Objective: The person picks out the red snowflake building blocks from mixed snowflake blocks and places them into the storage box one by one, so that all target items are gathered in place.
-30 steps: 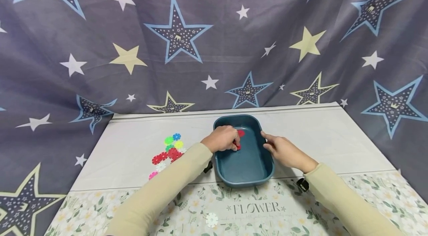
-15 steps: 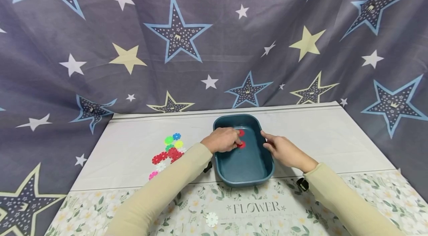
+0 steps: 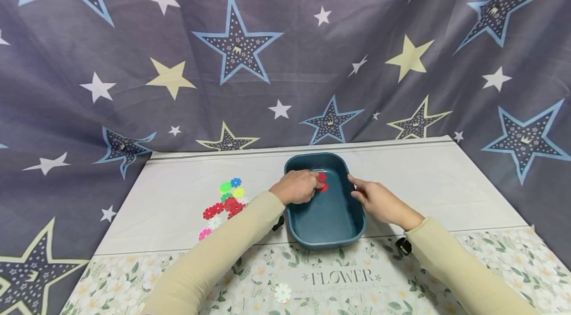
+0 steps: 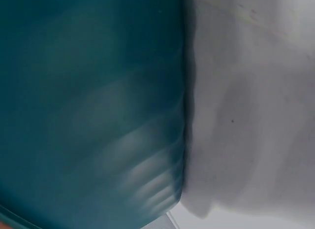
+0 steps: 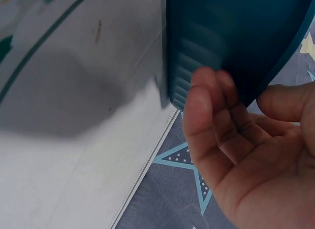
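A dark teal plastic bin (image 3: 327, 243) stands on the table in the head view. My left hand (image 3: 296, 187) reaches over its left wall, and an extended finger touches a red snowflake disc (image 3: 324, 187) on the bin floor. Another red snowflake disc (image 3: 321, 176) lies just beyond it, close or overlapping. The left wrist view shows mostly the bin's outer wall (image 4: 98, 106), and that hand's fingers are hidden there. My right hand (image 3: 379, 201) holds the right rim. In the right wrist view its thumb (image 5: 285, 102) is at the rim, with the fingers (image 5: 198, 108) against the outer wall.
Left of the bin lie several snowflake discs, among them red (image 3: 217, 208), green (image 3: 225, 187), blue (image 3: 235, 182), yellow (image 3: 238, 192) and pink (image 3: 204, 233). A white disc (image 3: 282, 293) lies near the front. A star-patterned curtain (image 3: 267, 57) hangs behind the table.
My left fingers have gone from pinching the nearer red disc to touching it with a finger. That disc has slid away from me toward the other one. The right hand has stayed still.
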`<state>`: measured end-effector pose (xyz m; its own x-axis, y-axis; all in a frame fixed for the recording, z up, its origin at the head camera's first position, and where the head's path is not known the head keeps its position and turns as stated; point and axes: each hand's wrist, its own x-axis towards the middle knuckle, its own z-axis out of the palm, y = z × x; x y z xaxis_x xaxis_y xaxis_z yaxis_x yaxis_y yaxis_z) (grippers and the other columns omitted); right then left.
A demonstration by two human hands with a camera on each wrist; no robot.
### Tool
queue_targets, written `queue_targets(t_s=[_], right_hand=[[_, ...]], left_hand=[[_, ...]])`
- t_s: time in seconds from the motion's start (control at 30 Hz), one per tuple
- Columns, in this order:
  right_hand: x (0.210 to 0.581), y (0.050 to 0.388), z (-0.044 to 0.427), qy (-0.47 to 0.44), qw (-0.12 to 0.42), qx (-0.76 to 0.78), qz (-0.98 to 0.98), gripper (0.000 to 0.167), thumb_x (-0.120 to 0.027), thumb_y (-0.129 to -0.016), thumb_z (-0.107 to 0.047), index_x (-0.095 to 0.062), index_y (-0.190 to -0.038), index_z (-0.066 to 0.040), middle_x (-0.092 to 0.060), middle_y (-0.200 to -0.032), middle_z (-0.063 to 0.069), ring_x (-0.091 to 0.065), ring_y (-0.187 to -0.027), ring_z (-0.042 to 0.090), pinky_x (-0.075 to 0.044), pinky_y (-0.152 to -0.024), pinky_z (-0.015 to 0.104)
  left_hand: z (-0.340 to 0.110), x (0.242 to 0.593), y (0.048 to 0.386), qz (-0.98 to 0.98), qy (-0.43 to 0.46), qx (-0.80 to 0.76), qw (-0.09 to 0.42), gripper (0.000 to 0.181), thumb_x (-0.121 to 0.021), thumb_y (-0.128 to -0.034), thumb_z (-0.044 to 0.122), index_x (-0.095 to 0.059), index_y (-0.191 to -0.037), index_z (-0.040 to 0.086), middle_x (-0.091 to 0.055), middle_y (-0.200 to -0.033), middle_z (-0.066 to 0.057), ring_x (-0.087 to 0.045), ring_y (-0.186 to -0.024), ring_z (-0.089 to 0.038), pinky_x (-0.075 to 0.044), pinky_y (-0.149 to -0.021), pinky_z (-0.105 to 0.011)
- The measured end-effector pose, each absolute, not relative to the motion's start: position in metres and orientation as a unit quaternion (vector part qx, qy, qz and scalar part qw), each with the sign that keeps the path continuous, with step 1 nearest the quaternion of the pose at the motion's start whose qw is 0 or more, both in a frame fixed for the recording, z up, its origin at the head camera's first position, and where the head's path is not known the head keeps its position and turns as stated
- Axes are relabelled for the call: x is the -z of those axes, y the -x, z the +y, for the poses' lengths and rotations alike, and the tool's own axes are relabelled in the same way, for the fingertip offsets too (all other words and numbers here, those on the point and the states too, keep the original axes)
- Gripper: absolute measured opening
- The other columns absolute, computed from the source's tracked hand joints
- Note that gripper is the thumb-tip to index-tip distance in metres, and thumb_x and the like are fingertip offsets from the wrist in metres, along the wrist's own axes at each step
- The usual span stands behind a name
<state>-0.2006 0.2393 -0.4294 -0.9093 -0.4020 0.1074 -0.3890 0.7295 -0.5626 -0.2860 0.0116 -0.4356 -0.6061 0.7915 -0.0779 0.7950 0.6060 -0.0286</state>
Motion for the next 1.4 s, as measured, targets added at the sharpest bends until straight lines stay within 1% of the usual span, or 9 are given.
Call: queue_targets(t_s=[0.03,0.13,0.3,0.57,0.7,0.9,1.0,1.2,1.4], right_hand=[[0.43,0.201,0.239,0.214,0.011,0.299,0.93,0.047,-0.052,-0.097,-0.007,-0.037,-0.139,0.011,-0.05,-0.067,-0.003,-0.041,-0.053,0.007,-0.039,-0.058,0.027],[0.431,0.201,0.238,0.215,0.013,0.299,0.93,0.047,-0.051,-0.097,-0.007,-0.037,-0.138,0.011,-0.048,-0.066,-0.003,-0.04,-0.052,0.007,-0.039,-0.058,0.027],[0.431,0.2,0.238,0.213,0.013,0.299,0.93,0.047,-0.051,-0.097,-0.007,-0.037,-0.139,0.011,-0.05,-0.066,-0.003,-0.04,-0.052,0.007,-0.039,-0.059,0.028],[0.431,0.2,0.239,0.208,0.024,0.304,0.929,0.048,-0.05,-0.098,-0.009,-0.036,-0.14,0.01,-0.045,-0.063,-0.003,-0.038,-0.048,0.008,-0.038,-0.055,0.027],[0.431,0.2,0.241,0.208,0.021,0.307,0.929,0.047,-0.049,-0.098,-0.009,-0.036,-0.14,0.01,-0.046,-0.064,-0.002,-0.038,-0.048,0.009,-0.038,-0.054,0.027],[0.432,0.198,0.243,0.204,0.022,0.312,0.928,0.048,-0.05,-0.098,-0.008,-0.036,-0.14,0.01,-0.045,-0.062,-0.002,-0.038,-0.048,0.009,-0.037,-0.052,0.027],[0.432,0.197,0.244,0.199,0.024,0.317,0.927,0.048,-0.05,-0.098,-0.008,-0.036,-0.14,0.009,-0.044,-0.06,-0.002,-0.038,-0.046,0.009,-0.036,-0.05,0.027],[0.43,0.197,0.242,0.199,0.027,0.322,0.925,0.048,-0.05,-0.098,-0.009,-0.035,-0.141,0.009,-0.044,-0.059,-0.002,-0.039,-0.047,0.01,-0.037,-0.049,0.027],[0.429,0.198,0.239,0.205,0.021,0.317,0.926,0.047,-0.05,-0.098,-0.008,-0.036,-0.14,0.009,-0.044,-0.06,-0.002,-0.04,-0.048,0.009,-0.037,-0.05,0.027]], left_hand=[[0.011,0.436,0.286,0.895,-0.445,0.025,0.027,0.031,-0.054,-0.0941,0.016,-0.068,-0.12,0.026,-0.06,-0.108,0.0,-0.057,-0.088,-0.015,-0.049,-0.071,-0.029],[0.007,0.433,0.287,0.89,-0.457,-0.004,0.01,0.03,-0.055,-0.0944,0.017,-0.067,-0.122,0.021,-0.058,-0.106,-0.002,-0.055,-0.089,-0.016,-0.047,-0.074,-0.029],[-0.01,0.416,0.287,0.882,-0.464,-0.077,-0.027,0.03,-0.056,-0.0938,0.019,-0.066,-0.121,0.013,-0.054,-0.097,-0.002,-0.048,-0.081,-0.014,-0.042,-0.07,-0.028],[-0.061,0.394,0.277,0.892,-0.432,-0.124,-0.043,0.031,-0.06,-0.0931,0.024,-0.065,-0.122,0.016,-0.054,-0.099,0.001,-0.045,-0.079,-0.007,-0.04,-0.068,-0.025],[-0.088,0.392,0.269,0.897,-0.419,-0.134,-0.044,0.033,-0.065,-0.0893,0.023,-0.065,-0.12,0.012,-0.053,-0.097,0.004,-0.046,-0.079,-0.008,-0.041,-0.07,-0.026],[-0.127,0.4,0.253,0.911,-0.394,-0.122,-0.008,0.036,-0.072,-0.0851,0.026,-0.066,-0.118,0.012,-0.056,-0.101,0.0,-0.052,-0.087,-0.014,-0.045,-0.074,-0.029],[-0.142,0.409,0.246,0.916,-0.38,-0.126,0.013,0.037,-0.074,-0.0825,0.022,-0.068,-0.116,0.011,-0.057,-0.102,-0.003,-0.052,-0.089,-0.016,-0.046,-0.074,-0.031],[-0.162,0.429,0.233,0.919,-0.377,-0.11,0.044,0.036,-0.078,-0.078,0.022,-0.069,-0.111,0.009,-0.057,-0.1,-0.003,-0.046,-0.079,-0.013,-0.043,-0.065,-0.03],[-0.168,0.44,0.23,0.915,-0.389,-0.105,0.032,0.03,-0.078,-0.0773,0.016,-0.07,-0.105,0.008,-0.058,-0.095,-0.004,-0.047,-0.077,-0.015,-0.042,-0.066,-0.032]])
